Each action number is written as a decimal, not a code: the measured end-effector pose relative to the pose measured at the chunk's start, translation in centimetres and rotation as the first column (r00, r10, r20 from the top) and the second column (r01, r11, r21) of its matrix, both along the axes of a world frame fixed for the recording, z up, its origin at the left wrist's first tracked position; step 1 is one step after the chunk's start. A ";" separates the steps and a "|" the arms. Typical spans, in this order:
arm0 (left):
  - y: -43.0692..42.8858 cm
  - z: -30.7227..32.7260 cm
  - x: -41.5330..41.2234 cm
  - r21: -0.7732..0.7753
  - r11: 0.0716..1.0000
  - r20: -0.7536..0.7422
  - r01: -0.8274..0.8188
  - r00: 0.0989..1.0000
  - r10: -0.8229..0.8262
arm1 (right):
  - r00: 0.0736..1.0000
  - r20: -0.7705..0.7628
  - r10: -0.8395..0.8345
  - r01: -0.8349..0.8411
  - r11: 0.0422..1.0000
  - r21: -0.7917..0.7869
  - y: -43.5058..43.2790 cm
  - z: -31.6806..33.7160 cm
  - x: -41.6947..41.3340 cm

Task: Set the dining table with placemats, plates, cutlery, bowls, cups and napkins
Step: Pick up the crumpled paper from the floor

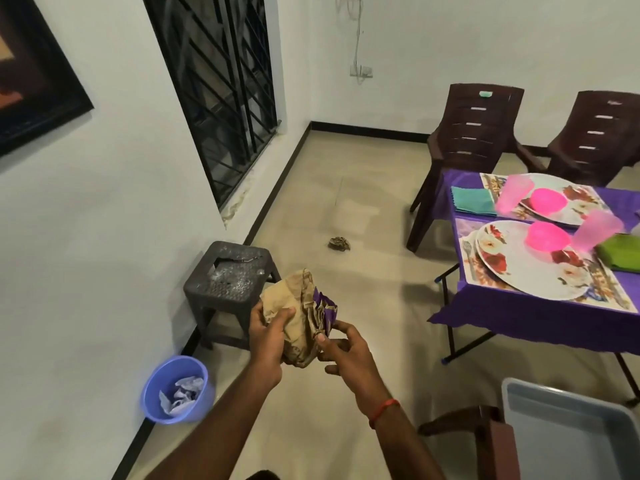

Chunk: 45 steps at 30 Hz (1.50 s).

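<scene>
I hold a crumpled wad of brown paper with a purple edge (298,317) in front of me, above the floor. My left hand (266,344) grips its left side and my right hand (346,355) pinches its lower right. At the right stands the dining table with a purple cloth (519,313). On it lie two floral plates (533,271) on placemats, each with a pink bowl (547,237) and a pink cup (595,230). A teal napkin (472,200), a green napkin (620,252) and a fork (468,251) lie beside the plates.
A grey stool (232,275) stands against the wall just beyond my hands. A blue bin with crumpled paper (176,389) sits below it at the wall. Another paper wad (339,244) lies on the floor. Two brown chairs (474,133) stand behind the table. A grey tray (568,431) is at the bottom right.
</scene>
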<state>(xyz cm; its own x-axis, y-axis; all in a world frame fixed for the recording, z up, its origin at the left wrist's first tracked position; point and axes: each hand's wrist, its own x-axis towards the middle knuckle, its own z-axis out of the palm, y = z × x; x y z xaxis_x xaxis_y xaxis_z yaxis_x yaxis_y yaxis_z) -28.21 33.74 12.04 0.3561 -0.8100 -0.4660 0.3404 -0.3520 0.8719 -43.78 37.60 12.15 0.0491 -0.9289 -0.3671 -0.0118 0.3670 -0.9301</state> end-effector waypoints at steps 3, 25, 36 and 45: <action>-3.2 -0.3 -0.3 0.011 1.000 0.014 -0.009 1.000 0.009 | 0.998 0.009 -0.059 0.059 0.998 0.000 -3.6 -0.1 -0.9; -35.2 -2.9 -3.0 0.129 0.989 -0.010 0.070 0.998 -0.070 | 0.990 -0.127 -0.056 0.059 0.998 0.016 -32.8 -0.9 -3.7; -51.2 -5.2 -8.0 0.178 0.983 -0.038 -0.037 0.998 0.044 | 0.984 -0.113 -0.140 0.146 0.988 0.050 -50.6 -3.1 -12.0; -60.9 -5.5 -11.4 0.155 0.977 -0.029 -0.149 0.987 0.155 | 0.990 -0.102 -0.094 0.103 0.991 0.090 -63.5 -4.6 -15.3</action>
